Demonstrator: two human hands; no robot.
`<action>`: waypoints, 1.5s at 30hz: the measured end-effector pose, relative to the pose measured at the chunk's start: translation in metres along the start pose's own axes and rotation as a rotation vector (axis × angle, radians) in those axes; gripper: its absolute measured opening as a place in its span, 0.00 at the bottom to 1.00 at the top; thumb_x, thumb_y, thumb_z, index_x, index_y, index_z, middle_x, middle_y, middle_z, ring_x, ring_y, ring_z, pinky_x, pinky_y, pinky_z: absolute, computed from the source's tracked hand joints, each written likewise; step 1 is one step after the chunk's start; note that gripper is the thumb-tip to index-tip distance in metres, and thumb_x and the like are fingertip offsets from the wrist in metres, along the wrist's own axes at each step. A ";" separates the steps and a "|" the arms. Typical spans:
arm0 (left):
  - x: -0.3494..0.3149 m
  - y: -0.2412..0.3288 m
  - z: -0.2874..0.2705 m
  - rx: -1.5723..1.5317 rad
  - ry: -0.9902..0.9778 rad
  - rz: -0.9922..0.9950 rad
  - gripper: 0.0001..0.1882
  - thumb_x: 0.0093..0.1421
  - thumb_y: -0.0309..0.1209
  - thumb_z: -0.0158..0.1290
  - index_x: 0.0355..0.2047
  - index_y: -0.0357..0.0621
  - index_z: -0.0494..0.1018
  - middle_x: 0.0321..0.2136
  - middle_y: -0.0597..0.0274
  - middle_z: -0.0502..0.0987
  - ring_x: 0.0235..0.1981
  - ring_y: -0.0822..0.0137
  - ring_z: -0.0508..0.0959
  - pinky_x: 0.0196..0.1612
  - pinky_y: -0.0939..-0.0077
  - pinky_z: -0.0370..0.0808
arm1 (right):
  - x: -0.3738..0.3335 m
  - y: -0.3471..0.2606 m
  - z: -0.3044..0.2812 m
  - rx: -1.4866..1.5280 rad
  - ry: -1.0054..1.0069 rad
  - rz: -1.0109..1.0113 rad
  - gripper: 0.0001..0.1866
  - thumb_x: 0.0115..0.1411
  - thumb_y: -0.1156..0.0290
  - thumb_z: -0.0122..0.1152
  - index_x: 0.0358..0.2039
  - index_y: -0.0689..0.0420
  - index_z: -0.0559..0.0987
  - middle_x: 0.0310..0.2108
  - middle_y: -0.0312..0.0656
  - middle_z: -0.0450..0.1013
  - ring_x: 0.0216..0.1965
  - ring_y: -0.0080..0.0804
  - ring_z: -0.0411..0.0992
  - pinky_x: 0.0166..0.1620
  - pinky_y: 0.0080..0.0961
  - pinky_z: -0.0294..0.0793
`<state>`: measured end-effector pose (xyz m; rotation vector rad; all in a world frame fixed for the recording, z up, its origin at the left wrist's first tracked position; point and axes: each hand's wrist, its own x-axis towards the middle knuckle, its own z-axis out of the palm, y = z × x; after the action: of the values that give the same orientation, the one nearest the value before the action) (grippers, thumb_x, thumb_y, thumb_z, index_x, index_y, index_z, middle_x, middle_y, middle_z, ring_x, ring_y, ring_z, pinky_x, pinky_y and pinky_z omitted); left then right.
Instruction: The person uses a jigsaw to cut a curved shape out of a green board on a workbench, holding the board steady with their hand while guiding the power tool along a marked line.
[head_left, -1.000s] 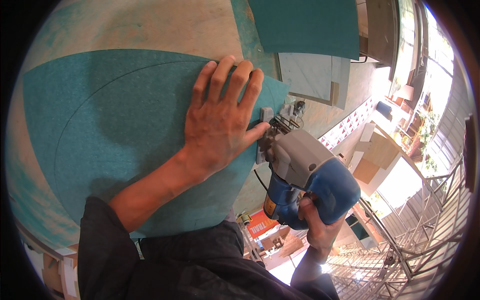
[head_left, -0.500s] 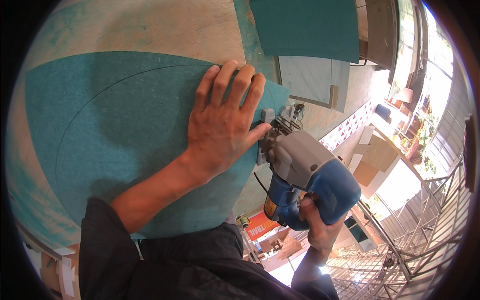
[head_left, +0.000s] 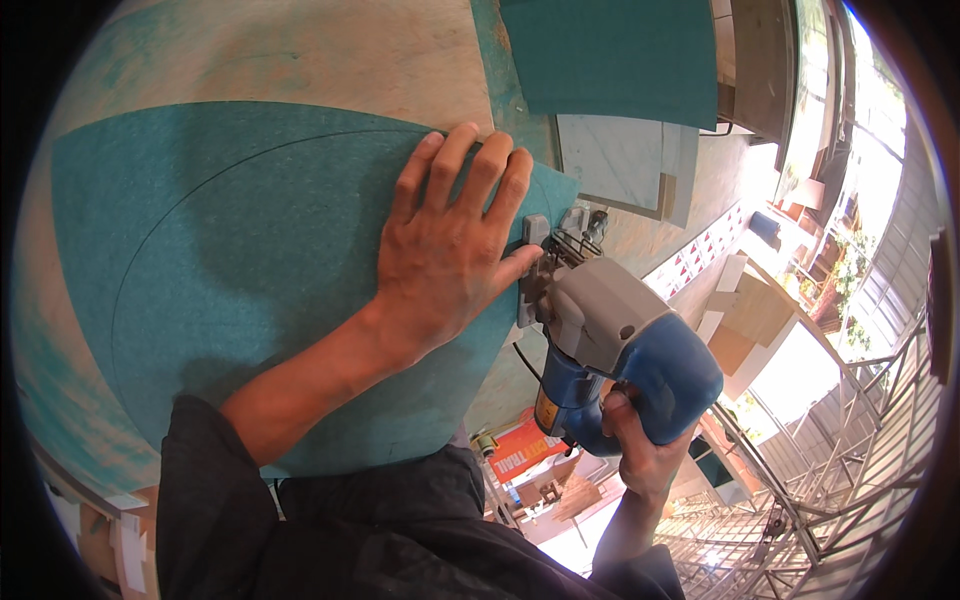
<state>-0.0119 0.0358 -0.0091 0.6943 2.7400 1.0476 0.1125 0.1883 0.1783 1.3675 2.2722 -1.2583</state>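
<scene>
A green board (head_left: 260,230) with a large curved line drawn on it lies before me on the worktable. My left hand (head_left: 440,240) is spread flat on its right part, fingers apart, with the thumb stretched to the front of a jigsaw (head_left: 630,340). My right hand (head_left: 645,445) is wrapped round the jigsaw's blue handle, thumb by its trigger. The tool's grey front and metal base sit at the board's right edge, near the end of the drawn line. Its blade is hidden, so I cannot see where it meets the board.
The wooden worktable (head_left: 330,50) is pale with green stains. Another green sheet (head_left: 620,60) lies at the far right, above pale grey panels (head_left: 615,160). Cardboard pieces (head_left: 755,315) and a metal frame (head_left: 800,500) stand to the right. A thin cord (head_left: 527,365) hangs beside the jigsaw.
Almost nothing differs. The jigsaw and my right hand have shifted very slightly, and my left hand has slid a touch to the right on the board.
</scene>
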 end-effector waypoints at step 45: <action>-0.003 -0.005 -0.010 -0.020 0.030 0.004 0.39 0.48 0.49 0.72 0.58 0.50 0.73 0.56 0.66 0.69 0.64 0.60 0.64 0.67 0.58 0.59 | 0.006 -0.018 0.000 -0.042 -0.065 -0.055 0.14 0.55 0.80 0.71 0.42 0.64 0.81 0.36 0.38 0.80 0.36 0.22 0.77 0.42 0.19 0.75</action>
<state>-0.0137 0.0249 -0.0045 0.6875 2.7498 1.0937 0.0946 0.1886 0.1850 1.2395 2.2936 -1.2449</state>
